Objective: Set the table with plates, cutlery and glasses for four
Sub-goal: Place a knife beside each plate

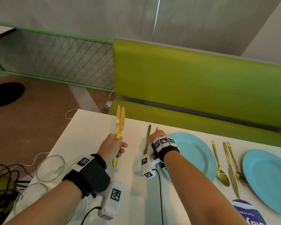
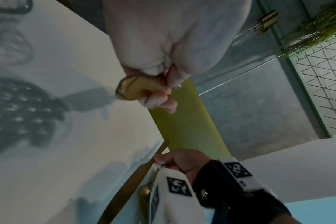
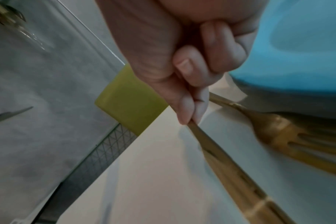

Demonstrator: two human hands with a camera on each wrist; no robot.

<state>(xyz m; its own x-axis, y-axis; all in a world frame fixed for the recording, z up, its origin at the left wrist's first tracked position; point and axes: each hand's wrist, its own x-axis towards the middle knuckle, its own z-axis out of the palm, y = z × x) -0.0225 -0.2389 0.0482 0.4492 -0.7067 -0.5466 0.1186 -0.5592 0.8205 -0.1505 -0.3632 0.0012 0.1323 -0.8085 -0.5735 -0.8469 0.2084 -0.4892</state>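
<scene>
My left hand (image 1: 115,146) hovers over the white table (image 1: 88,135) and grips two gold knives (image 1: 120,120) by their handles, blades pointing up and away. The left wrist view shows the handle ends (image 2: 132,89) sticking out of that fist (image 2: 155,63). My right hand (image 1: 154,135) pinches the handle of a third gold knife (image 1: 147,137) lying on the table just left of a blue plate (image 1: 193,153). In the right wrist view thumb and forefinger (image 3: 188,112) pinch this knife (image 3: 220,159), and a gold fork (image 3: 278,133) lies between it and the plate (image 3: 301,45).
A second blue plate (image 1: 269,179) lies at the right, with a gold spoon (image 1: 221,169), knife (image 1: 231,169) and fork (image 1: 238,168) between the plates. Glasses (image 1: 50,168) stand at the near left by dark cables (image 1: 2,181). A green bench (image 1: 201,82) runs behind the table.
</scene>
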